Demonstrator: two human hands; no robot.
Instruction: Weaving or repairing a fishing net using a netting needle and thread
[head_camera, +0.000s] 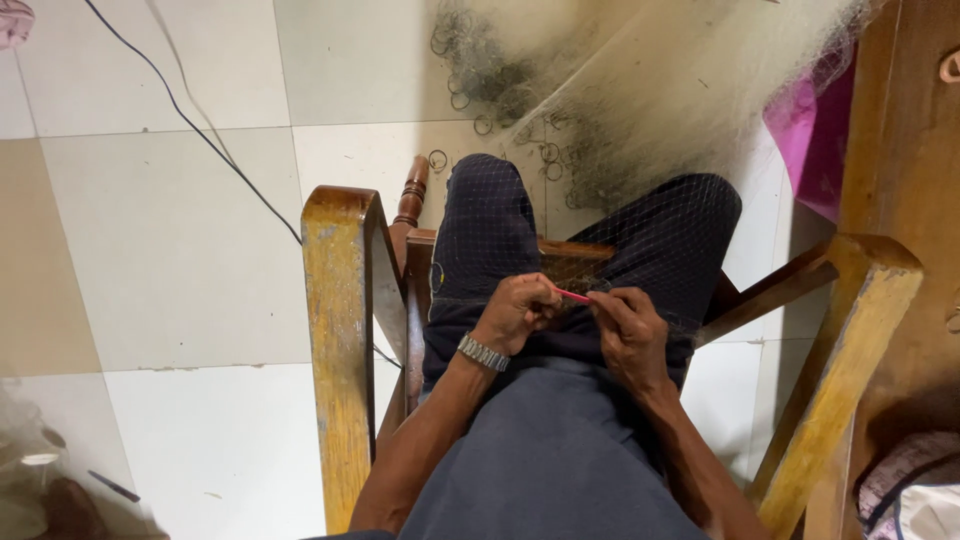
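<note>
The left hand (515, 312), a metal watch band at its wrist, is curled with fingers pinched together on one end of a thin pink needle (572, 294). The right hand (628, 328) sits just beside it, its fingertips closed near the needle's other end, apparently pinching the fine net (640, 240) there; whether they also grip the needle I cannot tell. The needle lies between the two hands, above the lap, its long axis running nearly level from the left hand toward the right, tip pointing at the right fingers. The net drapes forward from the hands over both knees to the tiled floor (180, 250). Wooden chair arms (340, 330) flank both forearms.
</note>
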